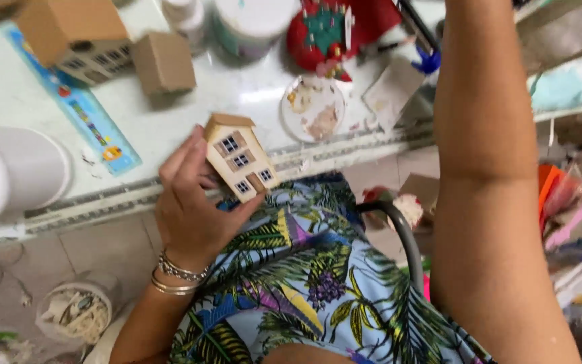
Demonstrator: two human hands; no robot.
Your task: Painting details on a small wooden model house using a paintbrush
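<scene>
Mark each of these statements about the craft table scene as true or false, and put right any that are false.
1. The left hand holds a small model house with dark windows. True.
2. The right hand rests on the person's lap. False: the right arm reaches up over the table and the hand itself is out of view.
3. A round plate smeared with paint lies on the table beyond the small house. True.
4. The left wrist is bare. False: it wears metal bracelets.
5. A bigger cardboard house stands at the far left of the table. True.
6. The ruler on the table is plain black. False: it is light blue with coloured pictures.
</scene>
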